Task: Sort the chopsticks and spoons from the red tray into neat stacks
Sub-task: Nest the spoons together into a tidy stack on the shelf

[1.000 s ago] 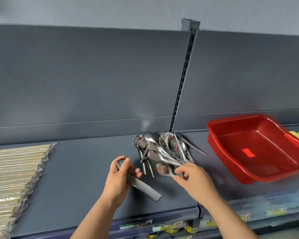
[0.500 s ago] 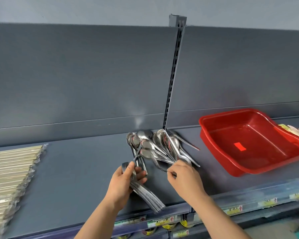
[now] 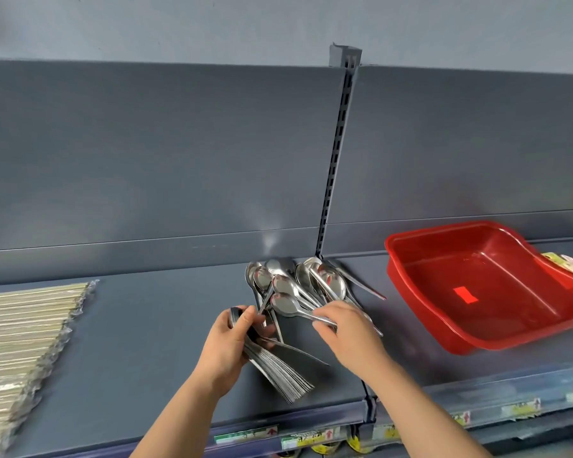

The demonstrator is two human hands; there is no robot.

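Fanned wider, stack (image 3: 280, 370) in left hand (image 3: 227, 345), right hand (image 3: 351, 338) pinching spoon (image 3: 286, 305)

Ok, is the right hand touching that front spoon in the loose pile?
Touching. The head view shows the right hand pinching the front spoon by its handle, with no gap showing.

One head-worn wide-angle camera faces the shelf's slotted upright (image 3: 336, 160) from close, tilted down, spanning chopsticks (image 3: 20, 342) far left of it to the red tray (image 3: 411, 285) right of it.
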